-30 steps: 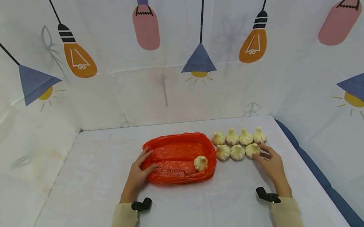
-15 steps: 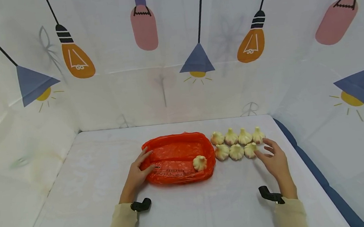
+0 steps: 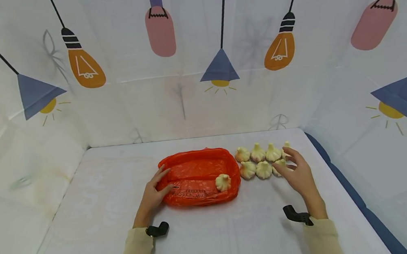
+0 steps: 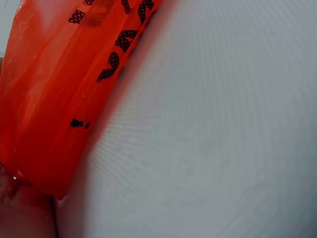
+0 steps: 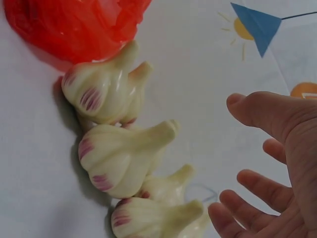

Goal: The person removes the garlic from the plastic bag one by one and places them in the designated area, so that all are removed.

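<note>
A red plastic bag (image 3: 193, 169) with dark print lies wide open like a shallow tray. My left hand (image 3: 153, 193) grips its left rim, with fingertips and thumb over the edge; the left wrist view shows only a bit of this hand beside the printed bag. One garlic bulb (image 3: 223, 182) rests inside, near right. Two rows of garlic bulbs (image 3: 263, 170) stand right of the bag. My right hand (image 3: 300, 173) hovers at their right end, thumb and fingers spread, overlapping the rightmost bulbs. In the right wrist view, nothing is between its fingers, and the bulbs (image 5: 126, 158) lie apart from it.
The white table (image 3: 214, 240) carries everything. Behind stands a pale backdrop (image 3: 194, 103) printed with lamps. A dark blue edge (image 3: 349, 186) runs along the table's right side. Dark wrist cameras (image 3: 157, 229) sit on both wrists.
My right hand drew back rightward from the near row's end bulb, then moved left over the row ends with fingers spread. The left hand and bag stay in place.
</note>
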Demonstrator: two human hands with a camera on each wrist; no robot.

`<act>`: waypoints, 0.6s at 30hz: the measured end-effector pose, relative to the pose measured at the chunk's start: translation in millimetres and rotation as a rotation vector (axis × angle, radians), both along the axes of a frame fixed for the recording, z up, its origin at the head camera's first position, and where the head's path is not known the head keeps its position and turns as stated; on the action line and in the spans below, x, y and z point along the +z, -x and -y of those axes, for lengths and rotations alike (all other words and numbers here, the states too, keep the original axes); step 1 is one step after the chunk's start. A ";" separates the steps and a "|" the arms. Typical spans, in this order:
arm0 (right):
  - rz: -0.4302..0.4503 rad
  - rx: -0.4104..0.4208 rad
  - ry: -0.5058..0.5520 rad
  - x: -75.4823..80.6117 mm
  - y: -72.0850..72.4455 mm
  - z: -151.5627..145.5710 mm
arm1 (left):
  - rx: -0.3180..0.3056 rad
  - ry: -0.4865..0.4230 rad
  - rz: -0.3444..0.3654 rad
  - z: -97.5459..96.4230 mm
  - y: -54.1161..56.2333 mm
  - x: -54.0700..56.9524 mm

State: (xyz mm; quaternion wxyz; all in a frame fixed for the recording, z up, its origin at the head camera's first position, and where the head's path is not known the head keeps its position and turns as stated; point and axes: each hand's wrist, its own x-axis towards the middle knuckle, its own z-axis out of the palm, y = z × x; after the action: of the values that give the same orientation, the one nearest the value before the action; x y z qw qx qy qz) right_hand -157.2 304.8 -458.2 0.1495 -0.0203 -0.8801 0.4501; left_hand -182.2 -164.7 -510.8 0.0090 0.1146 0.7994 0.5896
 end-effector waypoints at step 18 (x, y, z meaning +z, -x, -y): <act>-0.005 0.209 -0.016 38.5 19.9 45.8 | 0.012 0.014 -0.043 9.9 17.0 -38.3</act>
State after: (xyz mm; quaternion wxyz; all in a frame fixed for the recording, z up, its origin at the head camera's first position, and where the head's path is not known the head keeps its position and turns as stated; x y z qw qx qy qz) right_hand -177.0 259.0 -419.7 0.1042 0.0739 -0.8807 0.4562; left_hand -199.2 -174.6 -549.1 -0.0108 0.1225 0.8042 0.5815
